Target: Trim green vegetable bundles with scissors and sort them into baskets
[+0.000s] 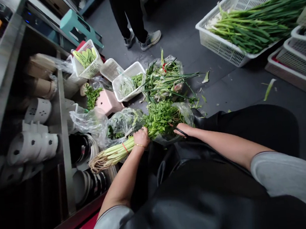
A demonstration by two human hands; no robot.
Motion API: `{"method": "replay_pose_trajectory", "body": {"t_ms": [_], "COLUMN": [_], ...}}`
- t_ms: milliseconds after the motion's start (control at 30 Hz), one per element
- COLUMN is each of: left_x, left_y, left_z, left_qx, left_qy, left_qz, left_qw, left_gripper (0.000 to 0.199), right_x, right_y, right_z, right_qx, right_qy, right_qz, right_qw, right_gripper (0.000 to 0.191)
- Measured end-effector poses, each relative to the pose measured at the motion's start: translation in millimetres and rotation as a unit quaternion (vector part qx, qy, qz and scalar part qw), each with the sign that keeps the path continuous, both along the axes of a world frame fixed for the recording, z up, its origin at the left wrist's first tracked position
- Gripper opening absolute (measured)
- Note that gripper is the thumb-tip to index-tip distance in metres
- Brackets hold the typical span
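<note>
Black apron (194, 197) spreads across the wearer's front and lap, nearest the camera, with grey sleeves (285, 173) on both sides. Just beyond it lies the bunch (118, 151), its roots pointing left and its leaves right, a red band around the pale stalks. The left hand (141, 137) is closed firmly around the stalks near the leaves. The right hand (185, 129) is clamped on a black-handled tool (181, 131) whose tip is among the leaves; its exact kind cannot be told.

Beneath and around everything runs a dark grey floor (183, 16) of large tiles, with green scraps (269, 89) scattered right of the bunch. Left of the bunch stands a steel rack (65, 138), dim inside, holding white pots (33, 146) and stacked dishes (90, 184). Just beyond the bunch are clear bags (126, 121), a pink stool (109, 101) and a loose heap of scallions (164, 77). Farther past it sit a white basket (118, 92) and a teal stool (78, 24); a person (127, 9) in dark trousers stands well beyond. Far right of the bunch, a large basket (224, 47) holds long leeks (255, 25), near stacked baskets (288, 73).
</note>
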State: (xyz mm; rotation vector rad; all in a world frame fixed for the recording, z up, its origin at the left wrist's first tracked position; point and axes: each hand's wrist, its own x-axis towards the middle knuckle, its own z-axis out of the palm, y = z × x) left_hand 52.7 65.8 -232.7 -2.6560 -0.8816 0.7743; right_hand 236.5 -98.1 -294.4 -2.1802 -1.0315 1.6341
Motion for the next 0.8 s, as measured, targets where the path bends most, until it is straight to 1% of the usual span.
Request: {"method": "replay_pose_trajectory", "body": {"t_ms": [133,233,300,400,467,533,600,633,667,733,800], "left_x": [-7.1,-12.8,-16.2,-20.6,-22.5,-23.1,-22.9,-22.8,-23.1,-25.4,-30.0], "left_y": [11.5,6.7,-2.5,-14.7,-15.2,-7.1,8.7,18.9,29.9,52.7,73.2], "left_z": [-4.4,-9.3,-14.4,-21.7,-24.0,-23.2,-19.1,-15.9,-12.0,-2.3,8.9], "left_qx": [0.010,0.021,0.025,0.026,0.023,0.017,0.002,-0.018,-0.056,-0.165,-0.278], "left_qy": [0.013,0.012,0.008,0.005,0.007,0.004,-0.004,-0.011,-0.024,-0.060,-0.106], "left_qz": [0.014,0.008,-0.016,-0.057,-0.064,-0.052,-0.013,0.020,0.067,0.164,0.235], "left_qw": [1.000,1.000,1.000,0.998,0.998,0.998,1.000,1.000,0.996,0.971,0.925], "left_gripper": [0.046,0.047,0.046,0.045,0.045,0.045,0.045,0.046,0.047,0.046,0.039], "right_x": [-5.3,-6.0,-5.9,-5.0,-2.6,1.6,6.2,8.0,9.2,8.8,4.8], "right_y": [-9.8,-2.0,7.8,18.3,17.7,11.4,2.8,-1.1,-4.1,-6.7,-5.5], "right_z": [-8.8,-11.0,-11.7,-13.3,-14.8,-16.7,-18.8,-19.9,-20.7,-21.0,-18.6], "right_qx": [-0.025,-0.042,-0.046,-0.056,-0.054,-0.039,-0.025,-0.023,-0.026,-0.038,-0.047], "right_qy": [0.049,0.071,0.068,0.047,0.018,-0.008,-0.004,0.011,0.033,0.082,0.124], "right_qz": [0.012,0.038,0.048,0.049,0.039,0.023,0.006,-0.001,-0.006,-0.008,-0.003], "right_qw": [0.998,0.996,0.995,0.996,0.998,0.999,1.000,1.000,0.999,0.996,0.991], "right_gripper": [0.036,0.026,0.021,0.022,0.020,0.017,0.019,0.022,0.024,0.024,0.021]}}
